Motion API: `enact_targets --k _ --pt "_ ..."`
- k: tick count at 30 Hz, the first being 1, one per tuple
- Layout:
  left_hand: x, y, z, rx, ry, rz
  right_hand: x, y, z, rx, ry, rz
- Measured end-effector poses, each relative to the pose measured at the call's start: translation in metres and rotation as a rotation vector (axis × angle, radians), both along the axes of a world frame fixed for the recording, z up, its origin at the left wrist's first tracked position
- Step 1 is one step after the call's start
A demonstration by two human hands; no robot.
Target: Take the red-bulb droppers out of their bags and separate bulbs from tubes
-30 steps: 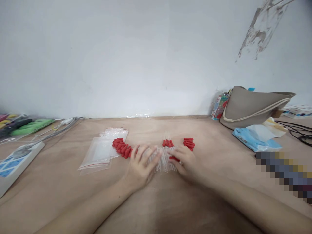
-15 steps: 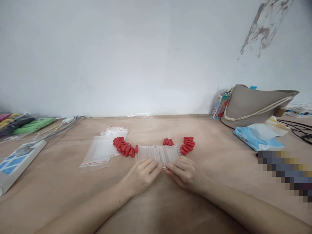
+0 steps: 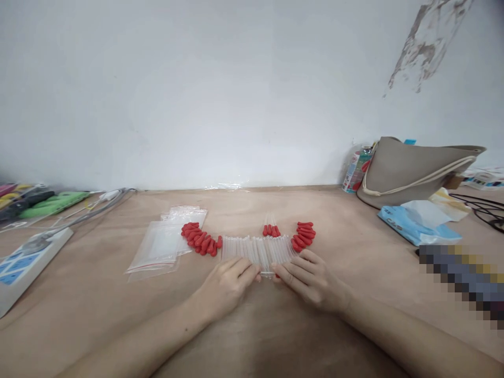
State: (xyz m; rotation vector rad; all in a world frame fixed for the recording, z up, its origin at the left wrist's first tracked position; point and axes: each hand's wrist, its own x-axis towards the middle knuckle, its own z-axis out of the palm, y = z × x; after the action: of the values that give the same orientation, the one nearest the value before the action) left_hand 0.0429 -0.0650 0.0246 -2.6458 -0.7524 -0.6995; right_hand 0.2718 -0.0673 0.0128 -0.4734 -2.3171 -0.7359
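Note:
A clear dropper tube lies crosswise between my hands, in front of a row of similar clear tubes. My left hand is closed on the tube's left end. The fingers of my right hand pinch a red rubber bulb at its right end; how far the bulb sits over the tube is hidden. Loose red rubber bulbs curve along the row's left side, and more red bulbs fan out at its right. Behind the row lie several droppers, tubes with bulbs on.
Clear zip bags are stacked at left, beyond them a power strip with cables. On the right are a blue tissue pack, a grey bag and a bottle. The wall closes off the back.
My right hand has shifted slightly right, away from my left, so more of the tube and some red of the bulb show between them. The rows look unchanged.

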Motion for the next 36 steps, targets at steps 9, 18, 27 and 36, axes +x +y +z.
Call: enact_targets --k 9,18,27,36 --pt "-0.02 0.018 0.007 -0.139 -0.077 0.218 0.024 0.032 0.009 -0.423 0.588 -0.243" --pt "0.016 0.038 -0.001 -0.004 -0.054 0.114 0.064 0.086 0.033 -1.008 0.892 -0.486" --pt "0.046 0.032 -0.007 -0.117 -0.009 0.035 0.083 0.098 0.008 -0.98 0.701 -0.523" --pt "0.048 0.027 -0.005 -0.233 -0.145 0.032 0.075 0.085 0.016 -0.924 0.458 -0.451"
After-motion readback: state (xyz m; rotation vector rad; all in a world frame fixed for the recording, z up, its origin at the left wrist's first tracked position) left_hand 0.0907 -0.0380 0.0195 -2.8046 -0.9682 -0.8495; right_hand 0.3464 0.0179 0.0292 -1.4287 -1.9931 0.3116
